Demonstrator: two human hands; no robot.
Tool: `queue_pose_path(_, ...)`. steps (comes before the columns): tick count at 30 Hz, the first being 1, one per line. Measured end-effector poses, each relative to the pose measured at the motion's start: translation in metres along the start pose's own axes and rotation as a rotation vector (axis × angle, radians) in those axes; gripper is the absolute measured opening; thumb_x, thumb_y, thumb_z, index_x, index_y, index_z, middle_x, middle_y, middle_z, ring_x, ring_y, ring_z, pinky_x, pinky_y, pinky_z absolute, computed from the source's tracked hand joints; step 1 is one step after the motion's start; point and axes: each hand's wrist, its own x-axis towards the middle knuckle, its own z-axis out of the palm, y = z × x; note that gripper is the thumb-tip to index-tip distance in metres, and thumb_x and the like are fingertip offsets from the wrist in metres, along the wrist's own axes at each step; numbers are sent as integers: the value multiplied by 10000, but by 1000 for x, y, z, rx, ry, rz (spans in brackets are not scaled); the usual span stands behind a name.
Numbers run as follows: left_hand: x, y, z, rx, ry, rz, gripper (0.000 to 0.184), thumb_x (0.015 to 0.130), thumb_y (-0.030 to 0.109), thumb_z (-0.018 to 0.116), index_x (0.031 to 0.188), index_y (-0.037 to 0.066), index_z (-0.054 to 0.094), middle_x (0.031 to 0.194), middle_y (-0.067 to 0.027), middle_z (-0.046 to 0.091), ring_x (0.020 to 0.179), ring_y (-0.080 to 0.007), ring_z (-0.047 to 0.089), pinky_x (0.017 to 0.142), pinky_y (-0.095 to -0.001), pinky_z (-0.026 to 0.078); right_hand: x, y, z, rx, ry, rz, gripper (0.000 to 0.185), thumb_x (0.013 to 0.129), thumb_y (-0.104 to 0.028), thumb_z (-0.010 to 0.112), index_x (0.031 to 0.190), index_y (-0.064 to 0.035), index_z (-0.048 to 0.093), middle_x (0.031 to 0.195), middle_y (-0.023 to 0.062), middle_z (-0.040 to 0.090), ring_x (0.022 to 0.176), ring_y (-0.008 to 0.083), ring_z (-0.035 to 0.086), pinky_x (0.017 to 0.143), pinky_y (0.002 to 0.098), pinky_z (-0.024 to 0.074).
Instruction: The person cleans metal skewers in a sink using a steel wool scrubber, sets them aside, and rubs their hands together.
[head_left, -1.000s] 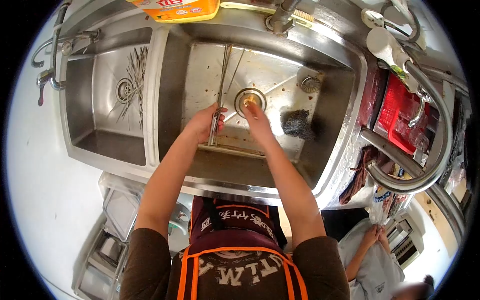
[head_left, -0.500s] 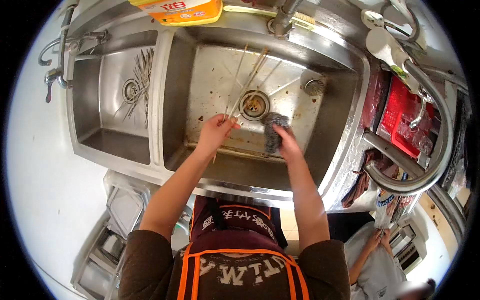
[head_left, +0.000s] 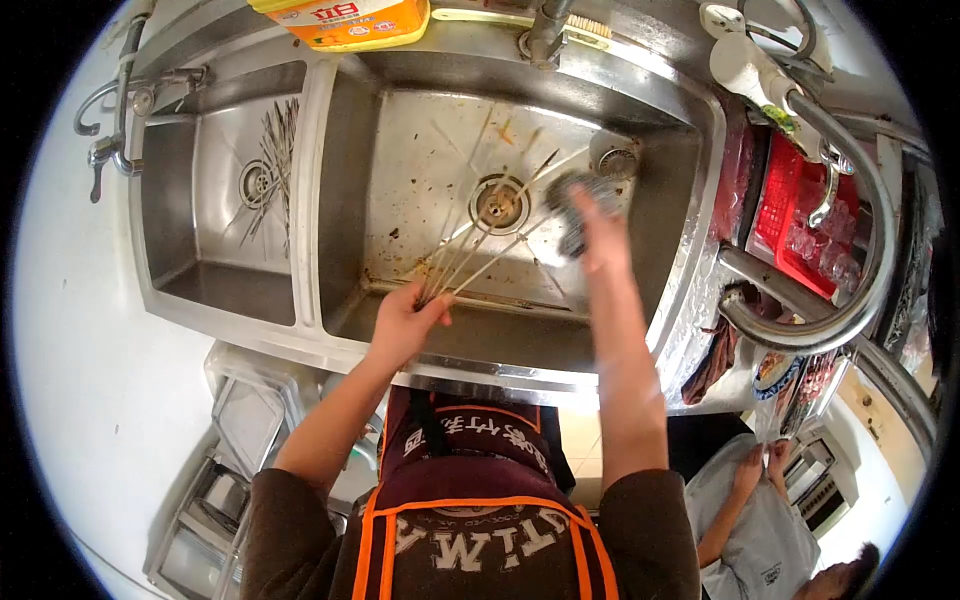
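Note:
My left hand is closed around the lower ends of several thin skewers, which fan out over the large sink basin. In my right hand is a grey scouring pad, blurred by motion, held to the right of the drain. The pad appears apart from the skewers or just past their tips; I cannot tell if they touch. Brown bits of residue are scattered on the basin floor. A bundle of skewers lies in the smaller left basin.
A yellow-orange detergent container and a long brush are behind the sink. Faucets stand at the left. A curved metal pipe and a red basket with glasses are at the right. Another person is at the lower right.
My left hand has drawn back toward the sink's front edge with the skewers, now fanned wider. The scouring pad in my right hand has moved away from me and to the right.

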Motion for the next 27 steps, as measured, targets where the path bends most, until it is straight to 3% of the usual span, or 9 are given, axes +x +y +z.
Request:
queue_pose_path(3,-10,-3,-14,-77,53,-18,198,825,193,587,712,31,590,597,12,564,512,-46,427,483,-195,332,51,-36,-45,499,-40,-14,415,731,-175,702,1039,4,491,917,128,595,744,213,610,591,309,519)
queue_pose_path(6,-1,8,-16,-121,54,-94,137,830,157,578,744,50,587,597,23,541,509,-21,391,462,-178,290,9,11,-29,70,-214,164,734,699,-401,700,1223,24,412,1185,173,500,1101,272,479,920,412,377)
queue_pose_path(7,3,17,-8,-149,40,-91,139,831,149,573,740,45,583,597,22,541,509,-23,392,460,-180,289,-24,23,-17,193,-511,235,865,668,-488,686,1277,31,358,1282,174,420,1192,271,380,1005,408,254)
queue_pose_path(10,17,18,8,-176,-1,-72,149,828,133,564,726,27,590,617,0,569,505,-38,411,463,-192,319,-111,25,24,438,-709,445,405,774,-151,657,1119,-13,495,1031,96,563,938,189,544,814,317,447)
queue_pose_path(18,13,12,12,25,-104,-13,196,854,138,513,735,14,608,591,11,542,532,-56,446,495,-211,358,-103,42,40,420,-729,322,202,753,-94,672,903,-10,566,819,72,606,622,148,581,477,264,469)
queue_pose_path(21,9,9,14,-41,-118,-45,218,870,160,499,760,13,616,571,21,510,543,-53,448,516,-206,357,-96,41,33,357,-778,277,283,717,-143,709,908,13,570,833,78,612,678,176,591,578,314,493)
queue_pose_path(23,3,13,15,-81,-21,-26,212,875,168,500,794,17,626,581,19,521,555,-47,442,524,-204,355,-77,35,32,156,-524,190,622,639,-267,767,1107,38,495,1042,173,565,930,266,566,782,416,474)
queue_pose_path(25,-4,9,6,-40,-50,-3,209,880,180,498,810,23,616,591,29,510,533,-40,408,502,-196,326,-43,3,19,-42,-313,319,1114,578,-411,771,1354,25,101,1375,255,204,1283,373,188,1029,491,222)
queue_pose_path(27,-11,2,-2,-6,-80,16,206,886,192,495,827,29,607,601,38,499,510,-32,375,480,-189,296,16,2,2,208,-287,231,1015,609,-410,760,1305,87,213,1355,236,275,1262,340,260,1032,463,221)
